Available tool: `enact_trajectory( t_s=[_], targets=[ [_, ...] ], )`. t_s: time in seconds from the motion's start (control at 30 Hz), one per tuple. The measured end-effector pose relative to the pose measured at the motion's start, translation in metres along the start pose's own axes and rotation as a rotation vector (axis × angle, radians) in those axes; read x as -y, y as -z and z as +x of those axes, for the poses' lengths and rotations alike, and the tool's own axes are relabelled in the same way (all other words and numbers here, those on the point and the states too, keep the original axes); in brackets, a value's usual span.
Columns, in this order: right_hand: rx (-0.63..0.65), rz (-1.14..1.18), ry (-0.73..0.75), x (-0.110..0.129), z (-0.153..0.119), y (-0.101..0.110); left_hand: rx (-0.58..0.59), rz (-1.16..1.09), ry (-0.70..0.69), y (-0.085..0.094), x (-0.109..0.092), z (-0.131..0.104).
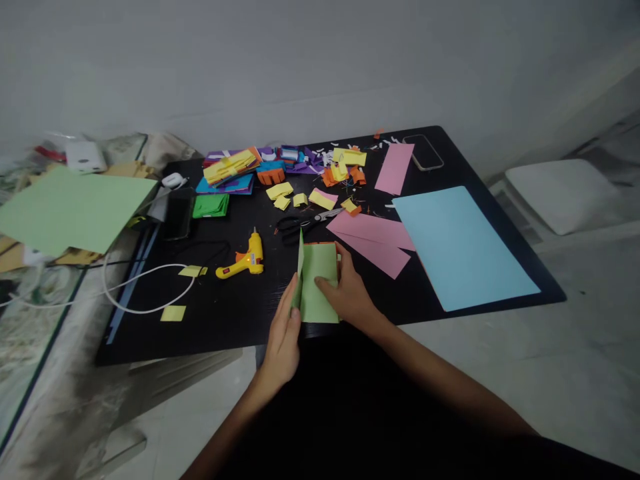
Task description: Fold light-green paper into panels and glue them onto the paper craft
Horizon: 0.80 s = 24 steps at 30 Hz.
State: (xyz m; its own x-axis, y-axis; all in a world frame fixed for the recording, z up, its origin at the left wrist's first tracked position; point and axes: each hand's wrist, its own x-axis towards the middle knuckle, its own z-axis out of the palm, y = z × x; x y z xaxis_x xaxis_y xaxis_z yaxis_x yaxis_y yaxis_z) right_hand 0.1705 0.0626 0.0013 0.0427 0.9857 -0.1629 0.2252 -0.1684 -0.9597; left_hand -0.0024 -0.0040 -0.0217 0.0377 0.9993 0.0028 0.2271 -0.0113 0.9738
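Between my two hands, over the table's front edge, is a light green folded paper (321, 293), its left flap standing up. My left hand (284, 340) presses that raised flap from the left, with fingers behind it and the thumb in front. On the right, my right hand (350, 290) grips the paper's edge, thumb lying across the front. A bit of orange shows along the paper's top and right edges; what it belongs to is mostly hidden. Just beyond the paper lie black-handled scissors (295, 225), and a yellow glue gun (245, 257) rests to the left.
Pink paper strips (373, 240) and a large light blue sheet (460, 247) lie to the right. Folded coloured papers (233, 170) and scraps (345, 167) cover the back. A white cable (145, 310) loops at left, near a big green sheet (70, 207). A phone-like case (423, 152) sits back right.
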Motion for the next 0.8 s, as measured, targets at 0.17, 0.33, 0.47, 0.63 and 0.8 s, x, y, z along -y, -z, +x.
enact_trajectory(
  t_s=[0.17,0.33,0.47,0.63,0.8],
  targets=[
    [-0.096,-0.277,0.194,-0.011,0.004,-0.004,0.073,0.123,-0.054,0.008,-0.003,-0.001],
    [-0.142,-0.418,0.397,-0.022,0.005,-0.008,-0.016,0.249,-0.02,0.011,-0.012,0.003],
    [-0.087,-0.442,0.45,-0.028,0.005,-0.011,-0.047,0.369,-0.073,0.012,-0.018,0.01],
    [-0.098,-0.552,0.462,-0.019,0.006,-0.011,-0.05,0.432,-0.099,0.015,-0.02,0.018],
    [0.067,-0.738,0.581,-0.007,0.005,0.004,-0.064,0.414,-0.076,0.016,-0.017,0.02]
  ],
)
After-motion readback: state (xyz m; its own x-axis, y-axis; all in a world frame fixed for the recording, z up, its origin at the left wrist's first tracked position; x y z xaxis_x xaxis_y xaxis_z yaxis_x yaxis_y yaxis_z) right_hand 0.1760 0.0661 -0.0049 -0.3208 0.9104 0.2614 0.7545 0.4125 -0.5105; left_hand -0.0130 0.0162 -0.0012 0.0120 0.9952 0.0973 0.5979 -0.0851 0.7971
